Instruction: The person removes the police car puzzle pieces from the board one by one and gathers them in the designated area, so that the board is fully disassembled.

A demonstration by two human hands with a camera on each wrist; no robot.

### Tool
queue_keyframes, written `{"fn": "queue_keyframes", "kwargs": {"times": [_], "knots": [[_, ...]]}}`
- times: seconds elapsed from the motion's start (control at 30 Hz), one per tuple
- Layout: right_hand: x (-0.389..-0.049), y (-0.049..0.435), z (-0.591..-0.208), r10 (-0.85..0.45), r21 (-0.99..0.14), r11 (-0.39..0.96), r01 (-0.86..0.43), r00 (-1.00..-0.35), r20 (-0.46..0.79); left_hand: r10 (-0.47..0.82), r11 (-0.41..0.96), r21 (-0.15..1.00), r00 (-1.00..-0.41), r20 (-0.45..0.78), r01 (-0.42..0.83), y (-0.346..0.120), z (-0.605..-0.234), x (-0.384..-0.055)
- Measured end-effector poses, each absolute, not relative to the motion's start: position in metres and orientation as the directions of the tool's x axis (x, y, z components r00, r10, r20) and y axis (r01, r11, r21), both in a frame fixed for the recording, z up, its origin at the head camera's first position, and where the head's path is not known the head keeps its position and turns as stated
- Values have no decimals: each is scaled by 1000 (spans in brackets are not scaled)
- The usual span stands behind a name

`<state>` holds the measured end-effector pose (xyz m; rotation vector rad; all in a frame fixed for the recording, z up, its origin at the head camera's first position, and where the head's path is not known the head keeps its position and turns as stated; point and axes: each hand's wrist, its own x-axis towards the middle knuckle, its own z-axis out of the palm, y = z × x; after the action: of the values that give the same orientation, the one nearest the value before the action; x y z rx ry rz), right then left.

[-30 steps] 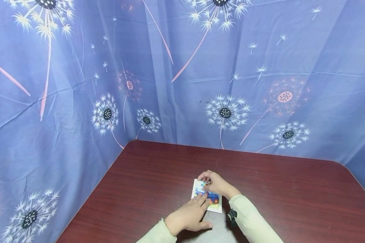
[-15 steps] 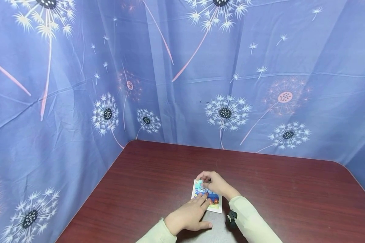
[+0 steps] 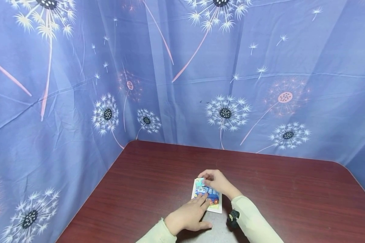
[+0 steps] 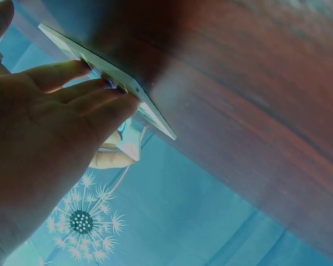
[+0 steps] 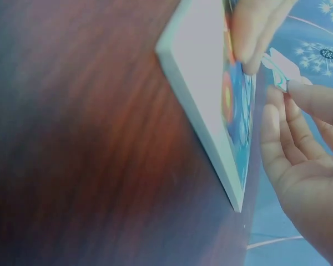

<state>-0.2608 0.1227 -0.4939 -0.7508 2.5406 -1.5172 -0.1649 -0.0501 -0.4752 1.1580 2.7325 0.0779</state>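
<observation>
Head: the right hand (image 3: pixel 218 183) is being shifted slightly upward; the picture board (image 3: pixel 213 197) is being steadied on the table (image 3: pixel 146 189). Left wrist: the left hand's (image 4: pixel 50 127) straight fingers are being laid across it. Right wrist: 1 piece (image 5: pixel 282 67) is being pinched right-handed, apparently unseated.

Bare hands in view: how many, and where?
2. Left hand rests its fingers on the white-bordered rectangular picture board; right hand pinches a small flat white-and-blue piece over the board's far end. No others show.
</observation>
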Motion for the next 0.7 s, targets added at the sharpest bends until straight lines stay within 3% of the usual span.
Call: {"fn": "queue_keyframes", "kwargs": {"times": [0.43, 0.7], "knots": [[-255, 153, -477, -379, -887, 364, -285, -915, 138, 696, 718, 134, -699, -165, 683, -49, -473, -164], [-261, 187, -486, -326, -889, 375, -261, -935, 138, 690, 724, 131, -707, -155, 677, -48, -472, -164]]}}
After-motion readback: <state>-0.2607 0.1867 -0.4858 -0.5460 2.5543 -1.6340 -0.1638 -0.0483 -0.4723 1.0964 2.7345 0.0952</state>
